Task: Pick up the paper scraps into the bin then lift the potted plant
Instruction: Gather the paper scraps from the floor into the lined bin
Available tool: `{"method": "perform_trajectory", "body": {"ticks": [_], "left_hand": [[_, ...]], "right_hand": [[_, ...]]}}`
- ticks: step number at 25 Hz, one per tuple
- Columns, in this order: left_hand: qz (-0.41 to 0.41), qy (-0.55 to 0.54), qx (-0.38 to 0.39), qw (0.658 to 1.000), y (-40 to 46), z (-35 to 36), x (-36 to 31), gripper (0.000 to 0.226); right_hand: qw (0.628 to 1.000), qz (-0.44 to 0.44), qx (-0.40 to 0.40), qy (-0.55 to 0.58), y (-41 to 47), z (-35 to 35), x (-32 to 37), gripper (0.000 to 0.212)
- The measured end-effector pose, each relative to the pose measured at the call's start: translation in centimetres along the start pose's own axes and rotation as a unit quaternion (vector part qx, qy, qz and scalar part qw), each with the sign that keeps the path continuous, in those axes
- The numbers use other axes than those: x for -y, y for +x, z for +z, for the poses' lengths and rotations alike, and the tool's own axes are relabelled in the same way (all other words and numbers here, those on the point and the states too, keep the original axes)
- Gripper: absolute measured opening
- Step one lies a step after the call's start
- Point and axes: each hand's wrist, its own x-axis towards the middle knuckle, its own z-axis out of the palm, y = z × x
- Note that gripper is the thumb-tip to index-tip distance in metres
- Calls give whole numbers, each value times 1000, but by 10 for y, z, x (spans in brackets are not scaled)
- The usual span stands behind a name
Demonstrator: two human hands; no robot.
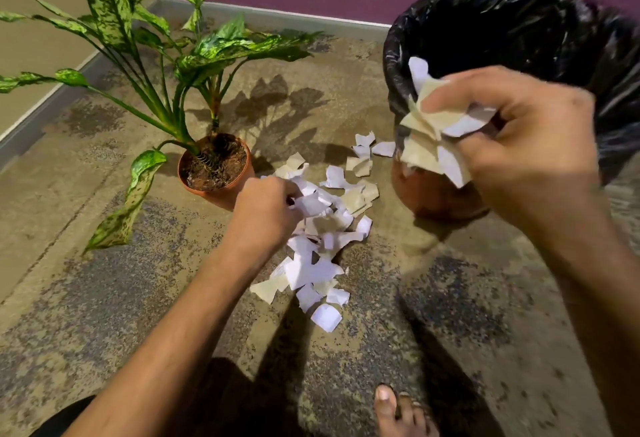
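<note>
White and tan paper scraps (pixel 322 239) lie in a loose pile on the floor. My left hand (pixel 266 211) is down at the pile's left edge, its fingers curled round a few scraps. My right hand (pixel 519 132) is raised and grips a bunch of scraps (pixel 433 128) at the near rim of the bin (pixel 440 194), a brown bin lined with a black bag (pixel 502 17). The potted plant (pixel 214 166), long speckled green leaves in a terracotta pot, stands just left of the pile.
The floor is mottled grey and tan. A purple wall with a grey skirting runs along the back, a beige wall along the left. My bare foot (pixel 401 412) shows at the bottom edge.
</note>
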Motion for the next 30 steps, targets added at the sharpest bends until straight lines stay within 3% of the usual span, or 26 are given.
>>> {"method": "perform_trajectory", "body": {"ticks": [4,9,12,15,18,20,23,26,28,30], "left_hand": [[36,-59,-82,994,-8,-34,-36,19],[115,-175,-190,959,-7,-70,-90,10],[168,-163,-215,948,14,-70,-123,8],[214,-135,-186,949,30,-63,-150,14],[270,-110,-133,947,32,-61,-163,41],[290,-95,-127,944,30,-59,-157,56],[297,-143,-183,926,21,-44,-126,49],[241,-194,-177,934,9,-3,-75,39],[154,-198,-130,959,-3,31,-37,38],[51,-152,-54,986,-16,70,2,48]], "right_hand": [[996,37,-65,-52,41,-30,-25,17],[984,118,1,-130,53,-32,-66,31],[982,132,21,-130,47,-28,-74,39],[985,121,3,-126,44,-30,-72,54],[987,98,-54,-116,43,-33,-66,61],[993,40,-99,-52,36,-32,-54,57],[992,-50,-113,27,7,-20,-31,41],[996,-71,-9,62,-45,16,-24,26],[990,-14,129,53,-80,51,-40,29],[961,41,271,-39,-110,86,-65,38]]}}
